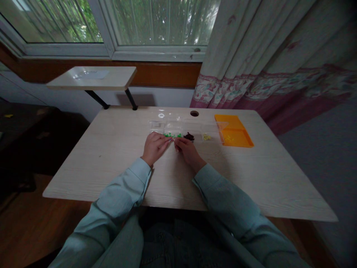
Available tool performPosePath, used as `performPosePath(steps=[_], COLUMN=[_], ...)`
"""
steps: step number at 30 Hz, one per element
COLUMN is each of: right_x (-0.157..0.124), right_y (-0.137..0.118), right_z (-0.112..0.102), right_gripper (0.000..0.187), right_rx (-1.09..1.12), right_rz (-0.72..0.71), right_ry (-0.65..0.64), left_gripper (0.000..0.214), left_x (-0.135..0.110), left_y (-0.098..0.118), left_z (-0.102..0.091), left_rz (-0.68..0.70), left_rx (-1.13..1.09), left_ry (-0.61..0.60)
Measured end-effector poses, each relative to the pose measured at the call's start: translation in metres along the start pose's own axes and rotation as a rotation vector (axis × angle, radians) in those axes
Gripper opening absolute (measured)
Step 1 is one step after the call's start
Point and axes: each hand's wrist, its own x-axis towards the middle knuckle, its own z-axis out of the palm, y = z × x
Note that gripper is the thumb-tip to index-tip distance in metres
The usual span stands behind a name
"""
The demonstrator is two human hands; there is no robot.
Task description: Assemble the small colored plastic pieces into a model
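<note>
On the matt, wood-grained desk (111, 160) lie a glossy clear plastic box (173, 124) and a smooth plastic tray (238, 136); behind the desk hangs a cloth curtain (267, 48).

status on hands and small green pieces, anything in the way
Left hand, right hand: nearly meeting, grip unclear. Small green pieces: just beyond. Orange plastic tray: off right, not blocking.

Dim overall — daylight from the window (164, 22) (soft shadows on the desk (111, 160)) — with dark, stretched edges.
</note>
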Motion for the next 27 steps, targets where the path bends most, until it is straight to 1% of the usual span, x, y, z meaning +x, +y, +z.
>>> performPosePath(steps=[4,9,14,19,23,27], right_x=[-0.001,-0.003,-0.004,-0.005,-0.005,-0.005], right_y=[-0.001,-0.002,-0.004,-0.006,-0.006,-0.005], right_z=[0.000,-0.002,-0.001,0.000,-0.001,-0.001], right_gripper=[0.031,0.030,0.030,0.032,0.033,0.032], right_rx=[0.016,0.032,0.078,0.082,0.081,0.093], right_rz=[0.018,0.007,0.023,0.018,0.016,-0.001], right_ry=[0.001,-0.011,-0.003,-0.001,-0.002,-0.003], left_gripper=[0.025,0.025,0.025,0.020,0.013,0.011], left_x=[0.000,0.002,0.002,0.002,0.001,0.001], left_y=[-0.001,-0.004,-0.022,-0.041,-0.046,-0.047], left_z=[-0.001,-0.007,-0.015,-0.014,-0.013,-0.012], left_rz=[-0.018,-0.104,-0.198,-0.280,-0.301,-0.309], left_rx=[-0.017,-0.048,0.015,0.080,0.090,0.099], left_ry=[0.007,0.095,0.165,0.177,0.208,0.204])
